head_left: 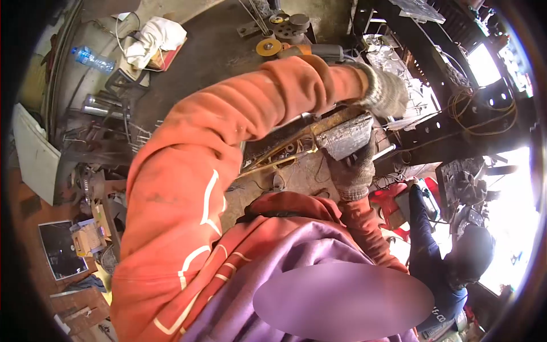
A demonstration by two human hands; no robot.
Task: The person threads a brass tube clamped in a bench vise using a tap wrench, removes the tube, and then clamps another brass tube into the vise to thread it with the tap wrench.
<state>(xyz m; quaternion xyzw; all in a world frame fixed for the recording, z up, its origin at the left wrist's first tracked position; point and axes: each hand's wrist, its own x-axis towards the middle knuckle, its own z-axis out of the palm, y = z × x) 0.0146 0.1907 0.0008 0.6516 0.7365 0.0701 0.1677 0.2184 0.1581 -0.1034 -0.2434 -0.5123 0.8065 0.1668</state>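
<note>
My right hand (350,176), in a knitted work glove, grips a grey metal block (345,138) with a worn, shiny face. The block is beside a long rusty metal bar (327,122) at the workbench edge. My left arm, in an orange sleeve, reaches across the bench. Its gloved left hand (388,94) is beyond the block, near thin metal rods (419,117). The left fingers are turned away and hidden, so what they hold cannot be made out. An angle grinder (319,51) with a yellow disc lies just behind my left forearm.
Dark bench top (211,51) stretches behind my arm. A white cloth (159,40) and a plastic water bottle (94,58) lie at the upper left. Looped cable (470,114) hangs at the right. Another person (441,268) works at the lower right, one arm stretched forward.
</note>
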